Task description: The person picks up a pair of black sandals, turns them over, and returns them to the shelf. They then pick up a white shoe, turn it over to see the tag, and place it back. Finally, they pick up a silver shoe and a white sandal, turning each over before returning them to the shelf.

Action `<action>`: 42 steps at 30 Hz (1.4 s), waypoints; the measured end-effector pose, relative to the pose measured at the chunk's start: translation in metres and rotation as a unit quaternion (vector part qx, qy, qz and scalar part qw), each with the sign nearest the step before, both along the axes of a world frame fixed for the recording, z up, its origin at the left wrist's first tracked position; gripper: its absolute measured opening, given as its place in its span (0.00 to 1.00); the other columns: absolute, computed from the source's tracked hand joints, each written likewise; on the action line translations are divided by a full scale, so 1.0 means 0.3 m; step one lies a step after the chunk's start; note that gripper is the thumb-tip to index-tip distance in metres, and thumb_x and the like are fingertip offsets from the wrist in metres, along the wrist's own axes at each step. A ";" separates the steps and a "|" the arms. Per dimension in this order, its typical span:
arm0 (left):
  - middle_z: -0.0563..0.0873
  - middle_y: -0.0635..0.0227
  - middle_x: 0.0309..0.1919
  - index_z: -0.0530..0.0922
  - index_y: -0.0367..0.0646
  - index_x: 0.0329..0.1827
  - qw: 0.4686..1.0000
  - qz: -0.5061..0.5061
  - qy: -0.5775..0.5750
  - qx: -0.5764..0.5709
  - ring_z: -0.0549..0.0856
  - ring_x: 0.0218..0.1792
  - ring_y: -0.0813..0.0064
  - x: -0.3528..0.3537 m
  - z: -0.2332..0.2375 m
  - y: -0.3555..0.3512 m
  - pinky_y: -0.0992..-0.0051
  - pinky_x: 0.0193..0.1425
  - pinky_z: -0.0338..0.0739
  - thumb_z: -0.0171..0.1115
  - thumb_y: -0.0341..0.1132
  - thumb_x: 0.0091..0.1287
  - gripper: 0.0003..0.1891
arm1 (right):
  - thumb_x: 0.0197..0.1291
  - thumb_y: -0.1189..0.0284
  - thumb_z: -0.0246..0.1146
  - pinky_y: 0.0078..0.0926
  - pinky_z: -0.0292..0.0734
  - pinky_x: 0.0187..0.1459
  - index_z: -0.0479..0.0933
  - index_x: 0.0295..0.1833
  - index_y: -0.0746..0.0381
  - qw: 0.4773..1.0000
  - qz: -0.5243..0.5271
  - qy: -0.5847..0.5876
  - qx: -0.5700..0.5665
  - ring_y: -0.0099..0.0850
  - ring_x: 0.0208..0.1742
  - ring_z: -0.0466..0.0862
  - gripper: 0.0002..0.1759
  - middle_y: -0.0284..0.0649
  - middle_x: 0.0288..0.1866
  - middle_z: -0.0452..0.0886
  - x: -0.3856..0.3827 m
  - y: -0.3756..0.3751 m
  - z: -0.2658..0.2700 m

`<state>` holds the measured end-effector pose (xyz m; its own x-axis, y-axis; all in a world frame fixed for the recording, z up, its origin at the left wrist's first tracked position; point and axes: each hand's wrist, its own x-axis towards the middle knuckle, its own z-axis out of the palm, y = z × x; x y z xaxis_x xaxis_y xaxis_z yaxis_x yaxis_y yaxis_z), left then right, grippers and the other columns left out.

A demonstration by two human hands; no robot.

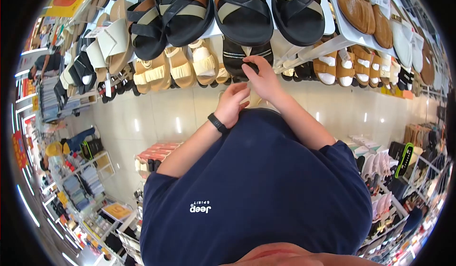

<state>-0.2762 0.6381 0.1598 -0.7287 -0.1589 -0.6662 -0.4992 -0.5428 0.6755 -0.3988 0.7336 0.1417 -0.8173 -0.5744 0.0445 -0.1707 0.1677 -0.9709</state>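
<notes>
My right hand [263, 80] reaches over the lower shelf, its fingers bent and its thumb apart from them. Its fingertips overlap a pair of black sandals [232, 52] with thin silvery stripes across the straps, hiding part of the right one. My left hand [232, 104], with a black watch [217, 123] at the wrist, is close to the front of my dark blue shirt [256, 171]. Its fingers are loosely curved towards the right hand, with nothing visible in them. Right above hang over the upper shelf's edge black sandals [244, 19] with crossed beige, brown and black straps.
Cream sandals [180, 66] line the lower shelf on the left, brown ones [337, 66] on the right. A white shelf edge [311, 50] juts between. Behind me are pale floor tiles [190, 109] and racks of goods [375, 166]. A person [45, 61] stands far left.
</notes>
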 end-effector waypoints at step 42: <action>0.74 0.64 0.45 0.64 0.47 0.56 0.917 0.301 -0.116 0.234 0.77 0.43 0.73 0.085 -0.153 -0.049 0.70 0.46 0.76 0.56 0.43 0.71 0.17 | 0.69 0.50 0.49 0.49 0.63 0.61 0.74 0.58 0.56 0.840 0.290 0.190 0.417 0.44 0.57 0.80 0.24 0.47 0.53 0.82 -0.250 -0.145 -0.121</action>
